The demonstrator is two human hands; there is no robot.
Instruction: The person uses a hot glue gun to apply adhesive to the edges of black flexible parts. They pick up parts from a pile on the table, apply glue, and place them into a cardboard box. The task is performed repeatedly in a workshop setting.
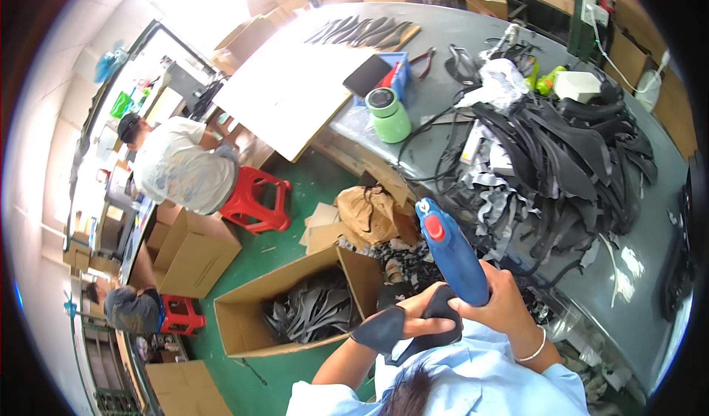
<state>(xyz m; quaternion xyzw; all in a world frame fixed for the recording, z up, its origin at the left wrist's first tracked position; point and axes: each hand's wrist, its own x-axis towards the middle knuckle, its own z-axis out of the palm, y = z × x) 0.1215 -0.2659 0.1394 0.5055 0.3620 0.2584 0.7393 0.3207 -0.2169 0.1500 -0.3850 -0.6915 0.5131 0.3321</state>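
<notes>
Blue handheld tool with a red button, held tilted in front of the wearer's pale blue shirt, its narrow end pointing up and to the left. The right hand is wrapped around the tool's lower end; the left hand, just beside it, has its fingers closed on a dark piece — whether one piece or two lie there cannot be told. Good handling here would probably mean a firm right-hand grip, the narrow end kept clear of the left fingers, and the dark piece held flat and steady rather than bunched. Near the left forearm stands an open carton holding dark strips; beyond it lies a crumpled brown paper bag. To the right, a grey workbench bears a large heap of dark pieces; farther along it are a green flask, a blue bin and pliers. At left, two people sit on red stools, the nearer one in a pale shirt. Labels — a small white-and-yellow box in the heap, faint marks on a closer carton — are too small to make out.
</notes>
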